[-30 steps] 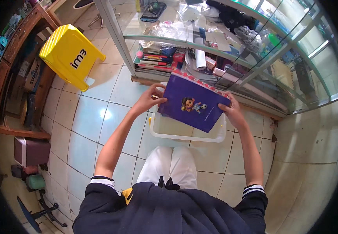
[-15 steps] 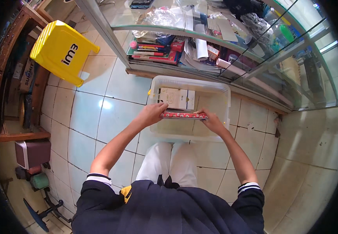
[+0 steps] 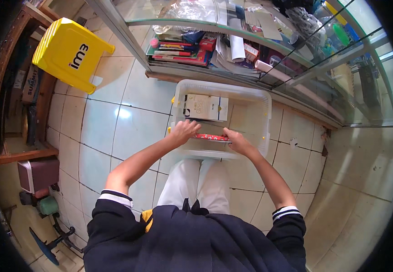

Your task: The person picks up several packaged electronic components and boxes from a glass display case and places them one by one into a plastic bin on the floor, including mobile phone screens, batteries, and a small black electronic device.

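Observation:
A thin red item with a white flower pattern [image 3: 212, 137] is seen edge-on, so whether it is a box or a book I cannot make out. My left hand [image 3: 185, 132] grips its left end, fingers bent over the top. Its right end is in my right hand [image 3: 237, 141], the thumb and fingers closed on it. Both hands are over the near part of a clear plastic bin [image 3: 267, 109]. Flat in the bin's far left part lies a white and cream carton [image 3: 205, 107], just beyond my left hand.
A glass display case [image 3: 232, 77] with papers, pens and packets stands beyond the bin. At the left are a yellow plastic stool [image 3: 65, 59], a wooden cabinet [image 3: 24, 158] and a purplish box [image 3: 40, 176]. Pale tiles [image 3: 101, 131] cover the floor.
The red flowered item looks smaller and lower, down toward the bin, with both hands closer together. My left fingers now bend over its left end. The view has shifted slightly.

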`<state>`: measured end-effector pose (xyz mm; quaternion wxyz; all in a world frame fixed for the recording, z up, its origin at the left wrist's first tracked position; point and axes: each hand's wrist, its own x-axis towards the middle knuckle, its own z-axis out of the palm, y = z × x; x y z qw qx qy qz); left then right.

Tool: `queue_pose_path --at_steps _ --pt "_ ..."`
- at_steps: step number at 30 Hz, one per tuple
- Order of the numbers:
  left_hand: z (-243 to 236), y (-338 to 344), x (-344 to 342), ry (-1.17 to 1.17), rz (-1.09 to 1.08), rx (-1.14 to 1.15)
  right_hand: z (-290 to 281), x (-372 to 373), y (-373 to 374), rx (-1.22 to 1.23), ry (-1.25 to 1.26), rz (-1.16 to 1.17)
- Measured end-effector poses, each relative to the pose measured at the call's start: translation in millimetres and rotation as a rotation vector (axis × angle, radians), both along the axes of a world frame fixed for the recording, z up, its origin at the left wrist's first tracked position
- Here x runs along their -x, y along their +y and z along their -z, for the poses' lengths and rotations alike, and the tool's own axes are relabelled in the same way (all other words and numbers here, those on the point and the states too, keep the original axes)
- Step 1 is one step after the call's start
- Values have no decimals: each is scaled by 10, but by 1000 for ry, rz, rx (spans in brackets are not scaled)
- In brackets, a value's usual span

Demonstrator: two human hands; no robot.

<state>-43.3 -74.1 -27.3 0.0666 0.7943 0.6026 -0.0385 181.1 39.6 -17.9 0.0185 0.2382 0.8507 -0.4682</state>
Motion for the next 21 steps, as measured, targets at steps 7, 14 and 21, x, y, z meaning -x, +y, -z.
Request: queue_pose_path --at_steps 7,14,21 --pt "122 -107 -7 -29 -25 60 77 -1 -22 60 -122 -119" --pt "79 -31 43 -209 -90 367 -148 56 125 434 -360 -106" --pt "-19 24 106 -331 -101 429 -63 77 132 236 -292 -214"
